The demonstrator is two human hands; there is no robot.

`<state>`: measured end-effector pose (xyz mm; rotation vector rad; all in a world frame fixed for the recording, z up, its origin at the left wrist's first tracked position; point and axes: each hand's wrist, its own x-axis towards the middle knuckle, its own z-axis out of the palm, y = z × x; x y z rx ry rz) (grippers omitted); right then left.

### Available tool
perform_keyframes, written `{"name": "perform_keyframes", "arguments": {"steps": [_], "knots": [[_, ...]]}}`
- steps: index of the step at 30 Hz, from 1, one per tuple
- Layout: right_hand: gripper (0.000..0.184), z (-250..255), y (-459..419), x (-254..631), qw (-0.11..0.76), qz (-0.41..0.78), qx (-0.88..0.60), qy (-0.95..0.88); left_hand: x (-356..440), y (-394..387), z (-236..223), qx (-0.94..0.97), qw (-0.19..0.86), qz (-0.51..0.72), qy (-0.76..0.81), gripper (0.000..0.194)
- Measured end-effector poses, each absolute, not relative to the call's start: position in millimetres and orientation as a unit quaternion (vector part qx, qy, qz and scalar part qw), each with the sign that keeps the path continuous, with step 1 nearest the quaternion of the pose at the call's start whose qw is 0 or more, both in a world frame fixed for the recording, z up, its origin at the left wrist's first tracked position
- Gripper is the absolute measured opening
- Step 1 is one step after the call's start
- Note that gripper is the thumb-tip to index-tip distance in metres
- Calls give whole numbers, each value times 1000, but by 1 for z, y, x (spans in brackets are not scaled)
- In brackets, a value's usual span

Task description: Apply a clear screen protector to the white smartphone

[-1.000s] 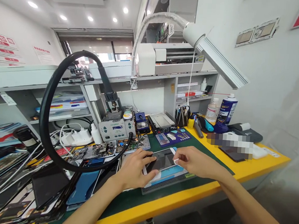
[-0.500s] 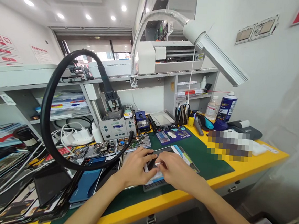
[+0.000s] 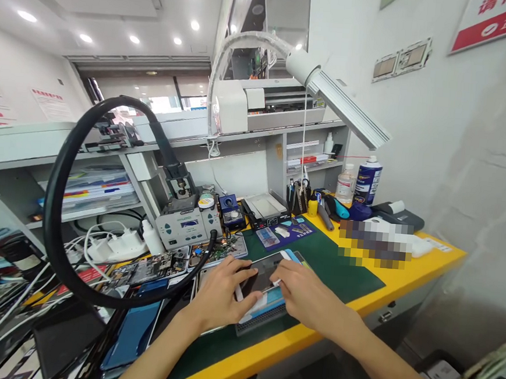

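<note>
A dark, flat phone-like panel (image 3: 258, 273) lies on a blue and white pad (image 3: 276, 297), with a grey perforated plate (image 3: 260, 320) beneath. My left hand (image 3: 222, 292) braces the panel's left end, thumb on the near side and fingers on the far side. From the right, my right hand (image 3: 304, 288) is closed over the panel, thumb and fingers pinching a small white piece (image 3: 276, 283). Most of that piece is hidden by the fingers, so its kind cannot be made out.
A thick black hose (image 3: 52, 209) loops from the grey hot-air station (image 3: 186, 228) on the left. Phones (image 3: 135, 326) and circuit boards (image 3: 148, 267) crowd that side. A green mat (image 3: 338, 272) covers the yellow-edged bench (image 3: 431, 259). Spray can (image 3: 367, 184) and bottle (image 3: 345, 185) stand behind.
The view has shifted, so the bench sits further left in it. My right hand has moved slightly along the panel, uncovering more of its dark surface. My left hand keeps its hold.
</note>
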<state>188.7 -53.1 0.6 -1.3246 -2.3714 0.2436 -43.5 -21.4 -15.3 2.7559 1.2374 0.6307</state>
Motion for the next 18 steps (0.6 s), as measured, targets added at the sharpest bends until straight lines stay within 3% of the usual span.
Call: {"name": "perform_keyframes", "arguments": {"steps": [10, 18], "knots": [[34, -5, -37, 239, 237, 95, -520, -815, -43, -25, -7, 892, 33, 183, 411, 54], [37, 9, -17, 244, 189, 115, -501, -837, -42, -26, -7, 887, 52, 183, 420, 55]]}}
